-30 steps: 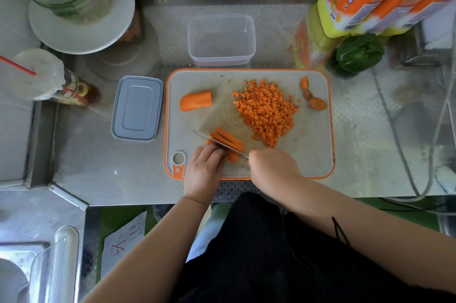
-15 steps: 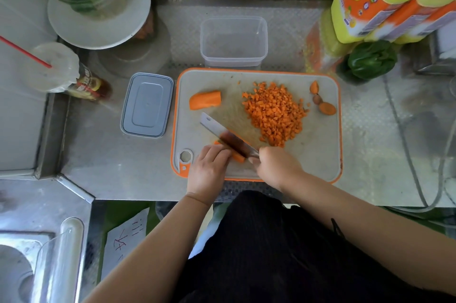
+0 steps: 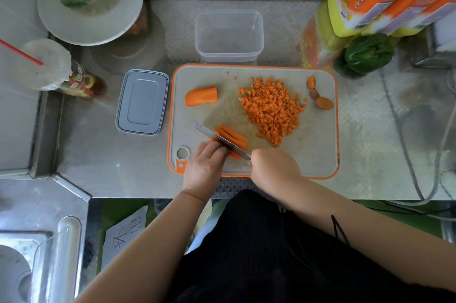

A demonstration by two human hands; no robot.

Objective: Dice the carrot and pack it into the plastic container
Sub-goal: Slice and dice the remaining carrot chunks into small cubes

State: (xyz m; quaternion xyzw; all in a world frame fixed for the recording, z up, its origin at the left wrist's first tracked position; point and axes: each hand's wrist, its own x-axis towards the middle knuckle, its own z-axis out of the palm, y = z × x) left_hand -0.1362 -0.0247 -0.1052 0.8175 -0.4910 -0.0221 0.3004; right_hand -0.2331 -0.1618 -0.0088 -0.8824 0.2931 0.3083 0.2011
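- I watch my right hand [image 3: 274, 167] gripping the knife [image 3: 219, 139] by its handle, fingers curled round it, the blade angled away to the upper left across the carrot sticks [image 3: 233, 137].
- My left hand [image 3: 204, 167] sits just left of the right, fingertips curled down on the near end of the sticks, touching the flat of the blade.
- The sticks lie on the board [image 3: 318, 149], mostly beyond the blade, directly ahead of both hands.
- A pile of dice [image 3: 270, 107] spreads ahead of the right hand, just past the sticks.
- An uncut carrot chunk [image 3: 201, 96] rests ahead of the left hand, well apart from the pile.
- Three end scraps [image 3: 320, 98] sit far ahead and right of the right hand.
- The container [image 3: 229, 36] stands open beyond the board's far edge, with no carrot in it.
- Its lid [image 3: 142, 101] lies flat on the counter [image 3: 111, 162], just left of the board, ahead and left of the left hand.
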